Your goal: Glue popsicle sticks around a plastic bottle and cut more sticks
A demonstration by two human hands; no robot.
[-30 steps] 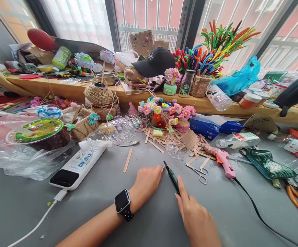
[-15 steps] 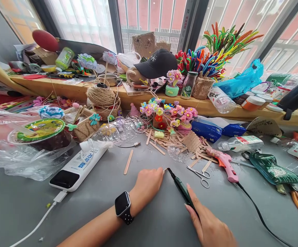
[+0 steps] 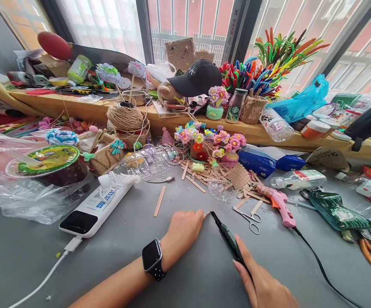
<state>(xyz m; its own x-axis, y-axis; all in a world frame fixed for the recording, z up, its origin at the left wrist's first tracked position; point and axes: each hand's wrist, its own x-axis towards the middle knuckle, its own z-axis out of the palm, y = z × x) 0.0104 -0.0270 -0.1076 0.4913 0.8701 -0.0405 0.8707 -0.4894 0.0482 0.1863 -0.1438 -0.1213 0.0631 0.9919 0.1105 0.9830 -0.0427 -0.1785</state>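
Note:
My left hand [image 3: 185,229], with a black watch on its wrist, is closed low over the grey table. From its fingertips sticks out the end of a small pale piece [image 3: 207,214], mostly hidden by the hand. My right hand [image 3: 259,278] grips a dark green, pen-like cutter [image 3: 228,239], its black tip touching or very near the pale piece. A loose wooden stick [image 3: 160,201] lies left of my left hand. Small scissors [image 3: 249,219] rest beyond the cutter, beside a pile of wooden sticks [image 3: 201,177].
A pink glue gun [image 3: 281,207] and its black cord lie to the right. On the left are a white power bank [image 3: 98,205] with a cable and a bagged cup [image 3: 49,164]. Crafts, bottles and a black cap [image 3: 196,79] line the back.
The cutter and my right hand have shifted slightly right, with the tip a little lower. My left hand stays nearly in place. The whole view has moved very slightly.

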